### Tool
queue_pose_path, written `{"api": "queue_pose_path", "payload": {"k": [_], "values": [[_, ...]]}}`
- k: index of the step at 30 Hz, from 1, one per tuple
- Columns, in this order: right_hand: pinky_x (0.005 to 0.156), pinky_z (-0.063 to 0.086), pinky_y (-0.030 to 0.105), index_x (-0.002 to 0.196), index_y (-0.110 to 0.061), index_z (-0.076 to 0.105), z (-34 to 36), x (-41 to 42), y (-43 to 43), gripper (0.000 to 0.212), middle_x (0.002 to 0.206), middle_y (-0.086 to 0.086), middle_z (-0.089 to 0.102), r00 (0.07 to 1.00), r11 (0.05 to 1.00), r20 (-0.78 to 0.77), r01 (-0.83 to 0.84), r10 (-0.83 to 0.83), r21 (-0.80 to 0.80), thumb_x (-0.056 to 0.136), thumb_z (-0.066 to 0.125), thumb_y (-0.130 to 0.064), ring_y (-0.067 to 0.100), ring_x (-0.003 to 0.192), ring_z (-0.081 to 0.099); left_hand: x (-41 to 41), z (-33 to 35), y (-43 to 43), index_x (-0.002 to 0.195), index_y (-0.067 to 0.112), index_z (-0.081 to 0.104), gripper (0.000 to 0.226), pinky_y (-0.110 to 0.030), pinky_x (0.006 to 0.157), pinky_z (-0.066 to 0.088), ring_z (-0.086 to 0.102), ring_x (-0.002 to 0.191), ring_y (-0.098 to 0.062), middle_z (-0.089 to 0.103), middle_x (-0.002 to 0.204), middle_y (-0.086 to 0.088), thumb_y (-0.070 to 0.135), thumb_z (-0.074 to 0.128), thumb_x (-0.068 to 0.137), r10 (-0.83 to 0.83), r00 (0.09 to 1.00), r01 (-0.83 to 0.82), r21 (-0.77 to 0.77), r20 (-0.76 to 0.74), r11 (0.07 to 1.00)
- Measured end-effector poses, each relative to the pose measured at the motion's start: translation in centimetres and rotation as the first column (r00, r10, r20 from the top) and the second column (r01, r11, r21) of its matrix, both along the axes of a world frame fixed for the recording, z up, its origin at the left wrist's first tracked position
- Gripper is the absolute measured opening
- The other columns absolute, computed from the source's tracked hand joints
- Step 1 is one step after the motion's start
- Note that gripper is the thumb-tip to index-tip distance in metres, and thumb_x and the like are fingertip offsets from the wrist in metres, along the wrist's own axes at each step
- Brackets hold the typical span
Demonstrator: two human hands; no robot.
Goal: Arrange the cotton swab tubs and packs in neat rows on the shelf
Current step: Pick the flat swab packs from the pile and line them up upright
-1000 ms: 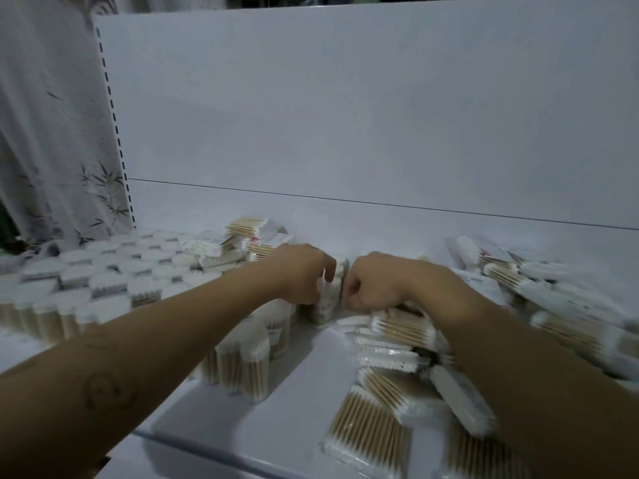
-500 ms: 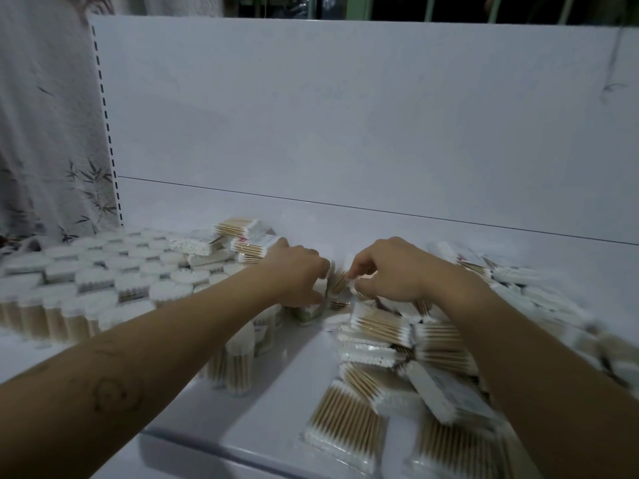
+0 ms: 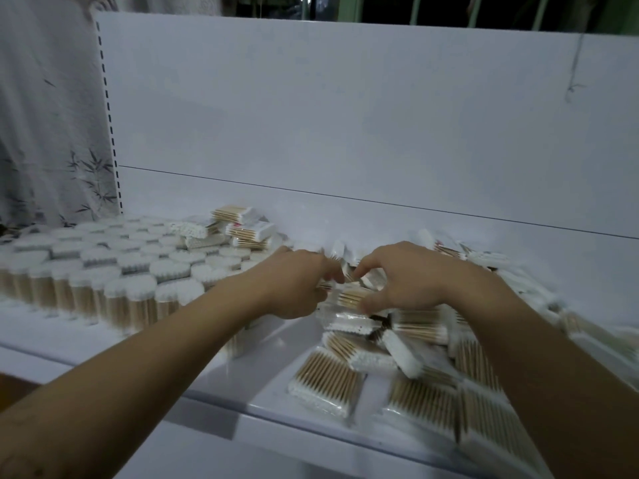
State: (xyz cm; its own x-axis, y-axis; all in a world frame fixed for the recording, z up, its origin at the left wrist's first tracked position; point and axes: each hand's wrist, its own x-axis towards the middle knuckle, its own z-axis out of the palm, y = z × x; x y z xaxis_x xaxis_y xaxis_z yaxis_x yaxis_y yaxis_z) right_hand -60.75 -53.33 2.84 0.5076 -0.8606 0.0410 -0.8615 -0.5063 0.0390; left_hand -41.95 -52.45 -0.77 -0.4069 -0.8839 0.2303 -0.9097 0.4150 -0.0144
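Observation:
Round cotton swab tubs (image 3: pixel 103 274) stand upright in tight rows on the left of the white shelf (image 3: pixel 242 392). Flat cotton swab packs (image 3: pixel 373 354) lie in a loose heap on the right. My left hand (image 3: pixel 297 281) and my right hand (image 3: pixel 408 278) meet at the top of that heap, fingers curled. Between them they pinch one cotton swab pack (image 3: pixel 349 297), the left at its left end, the right with thumb under and fingers over it. The image is slightly blurred.
A few packs (image 3: pixel 242 226) lie on top of the tubs at the back. The white back panel (image 3: pixel 345 115) rises behind the shelf. A patterned curtain (image 3: pixel 41 133) hangs at the left. More packs (image 3: pixel 484 261) spread to the far right.
My hands left the upright tub they pressed between them and now pinch a flat pack on the heap. My right hand's fist has loosened into a pinch.

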Motion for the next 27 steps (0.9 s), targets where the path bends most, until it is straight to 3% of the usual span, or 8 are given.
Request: {"api": "queue_pose_path", "payload": {"k": [4,11,14,19,25,27], "values": [[0.101,0.034,0.036,0.137,-0.035,0.049,-1.0,0.6,0.9,0.068,0.137,-0.005,0.051,0.999,0.999,-0.050,-0.016,0.014,-0.035,0.077,0.071,-0.056,0.020,0.126,0.043,-0.3,-0.2,0.6,0.131,0.034,0.053,0.034,-0.034,0.098,0.041,0.054,0.115,-0.014,0.057,0.131,0.009,0.027,0.051,0.098,0.032,0.999,-0.032,-0.006,-0.023,0.999],[0.091,0.035,0.035,0.129,-0.029,0.054,-0.5,0.9,1.1,0.045,0.124,-0.004,0.057,0.998,0.971,-0.053,-0.050,0.039,-0.236,0.087,0.066,-0.038,0.019,0.115,0.050,0.0,0.3,1.9,0.127,0.033,0.055,0.033,-0.035,0.092,0.038,0.055,0.110,-0.017,0.059,0.125,0.006,0.034,0.053,0.094,0.111,0.994,-0.109,-0.102,0.008,0.989],[0.091,0.038,0.037,0.124,-0.025,0.058,-1.2,1.1,0.7,0.042,0.117,-0.003,0.061,0.996,0.973,-0.065,-0.069,0.056,-0.222,0.086,0.065,-0.039,0.020,0.108,0.054,-0.4,-0.5,2.1,0.128,0.032,0.055,0.034,-0.037,0.100,0.034,0.054,0.114,-0.017,0.059,0.126,0.006,0.029,0.055,0.094,0.153,0.988,-0.146,-0.162,0.033,0.976],[0.078,0.035,0.034,0.122,-0.026,0.055,-2.7,1.6,-1.0,0.037,0.112,0.000,0.061,0.995,0.968,-0.091,-0.062,0.041,-0.242,0.086,0.061,-0.032,0.022,0.103,0.056,-0.7,-1.2,2.2,0.130,0.031,0.054,0.038,-0.040,0.105,0.033,0.054,0.115,-0.019,0.059,0.127,0.006,0.023,0.053,0.094,0.182,0.983,-0.176,-0.182,0.017,0.967],[0.075,0.035,0.032,0.123,-0.024,0.057,-1.9,1.1,-1.8,0.033,0.117,0.006,0.061,0.994,0.916,0.106,0.049,-0.007,-0.397,0.094,0.052,-0.037,0.028,0.104,0.058,-1.6,-1.8,2.7,0.141,0.025,0.037,0.046,-0.045,0.100,0.041,0.055,0.117,-0.024,0.059,0.130,0.000,0.024,0.048,0.096,0.215,0.972,-0.226,-0.135,-0.091,0.965],[0.074,0.036,0.031,0.123,-0.023,0.058,-1.4,0.7,-2.2,0.033,0.115,0.005,0.063,0.979,0.921,0.201,0.101,-0.025,-0.376,0.092,0.053,-0.033,0.028,0.104,0.058,-1.6,-1.6,2.7,0.140,0.028,0.039,0.045,-0.045,0.097,0.043,0.055,0.116,-0.024,0.059,0.130,0.001,0.023,0.047,0.096,0.203,0.973,-0.217,-0.139,-0.108,0.966]]}}
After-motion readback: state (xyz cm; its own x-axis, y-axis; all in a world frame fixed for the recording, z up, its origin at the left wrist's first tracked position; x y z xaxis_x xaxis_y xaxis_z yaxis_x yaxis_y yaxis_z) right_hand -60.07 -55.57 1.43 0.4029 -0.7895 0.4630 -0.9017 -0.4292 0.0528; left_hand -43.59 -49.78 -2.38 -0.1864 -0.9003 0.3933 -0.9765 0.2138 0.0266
